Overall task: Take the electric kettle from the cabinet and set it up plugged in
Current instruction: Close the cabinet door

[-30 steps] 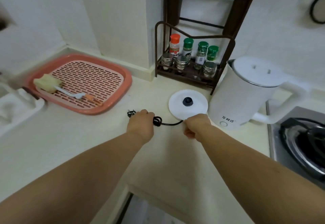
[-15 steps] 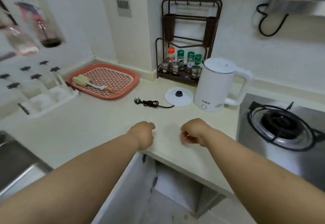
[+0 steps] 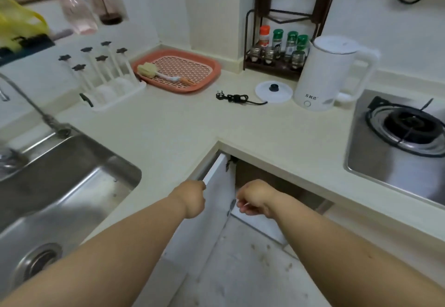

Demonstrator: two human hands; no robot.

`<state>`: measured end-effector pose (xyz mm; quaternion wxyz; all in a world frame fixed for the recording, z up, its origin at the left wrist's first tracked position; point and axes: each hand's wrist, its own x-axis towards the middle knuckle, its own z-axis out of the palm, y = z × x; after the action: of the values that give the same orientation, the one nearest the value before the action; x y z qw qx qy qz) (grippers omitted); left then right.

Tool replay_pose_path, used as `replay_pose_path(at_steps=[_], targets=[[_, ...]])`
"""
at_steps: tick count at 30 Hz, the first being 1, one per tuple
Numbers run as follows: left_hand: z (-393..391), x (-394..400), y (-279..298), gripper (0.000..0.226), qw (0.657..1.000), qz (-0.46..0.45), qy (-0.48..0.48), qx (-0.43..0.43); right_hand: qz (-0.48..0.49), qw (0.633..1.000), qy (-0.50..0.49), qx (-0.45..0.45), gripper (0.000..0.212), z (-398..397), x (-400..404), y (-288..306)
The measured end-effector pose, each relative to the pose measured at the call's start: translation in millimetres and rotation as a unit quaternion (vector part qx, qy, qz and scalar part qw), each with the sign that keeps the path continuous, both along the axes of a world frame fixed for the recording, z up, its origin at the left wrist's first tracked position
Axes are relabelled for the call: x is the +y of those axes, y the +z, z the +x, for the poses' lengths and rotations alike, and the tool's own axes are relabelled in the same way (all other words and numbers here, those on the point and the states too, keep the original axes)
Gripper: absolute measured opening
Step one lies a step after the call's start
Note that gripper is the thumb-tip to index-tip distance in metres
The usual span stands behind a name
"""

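Already the kettle (image 3: pixel 325 75) stands on the table (image 3: pixel 168 128) beside its base (image 3: pixel 274 88), cord (image 3: pixel 237 98) bundled and unplugged, while the left hand (image 3: pixel 191 197) grips the cabinet door (image 3: pixel 214 186) and the right hand's (image 3: pixel 256 197) fingers curl on nothing.

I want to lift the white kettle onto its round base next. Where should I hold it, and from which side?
Take the kettle by its loop handle, which sticks out on the right, toward the gas stove. Come in from the right and wrap the fingers through the loop. The body is wide and smooth, a poor grip; the base lies just left, so lifting leftward looks short.
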<state>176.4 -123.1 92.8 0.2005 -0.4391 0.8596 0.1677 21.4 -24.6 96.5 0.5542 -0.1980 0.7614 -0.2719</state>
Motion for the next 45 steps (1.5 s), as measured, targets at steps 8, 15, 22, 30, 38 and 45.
replay_pose_path(at_steps=[8, 15, 22, 30, 38, 45], targets=[[51, 20, -50, 0.059, 0.999, 0.027, 0.001, -0.03, 0.04, 0.998, -0.018, -0.034, 0.022, 81, 2, -49], [58, 34, -59, 0.072, 1.0, -0.001, -0.005, -0.009, 0.029, 0.998, -0.037, -0.03, 0.015, 98, 23, -68], [32, 66, -61, 0.069, 0.993, 0.091, -0.051, 0.055, 0.014, 0.996, -0.08, -0.045, 0.019, 91, 55, -71], [-22, 90, -69, 0.075, 0.979, 0.117, -0.147, 0.085, 0.037, 0.99, -0.121, 0.058, 0.02, 38, 106, -71], [-69, 92, -72, 0.076, 0.975, 0.09, -0.193, 0.063, 0.048, 0.967, -0.183, 0.17, 0.009, -12, 126, -82], [-110, 90, -72, 0.075, 0.971, 0.086, -0.219, 0.047, 0.095, 0.915, -0.345, 0.188, 0.057, -55, 128, -87]])
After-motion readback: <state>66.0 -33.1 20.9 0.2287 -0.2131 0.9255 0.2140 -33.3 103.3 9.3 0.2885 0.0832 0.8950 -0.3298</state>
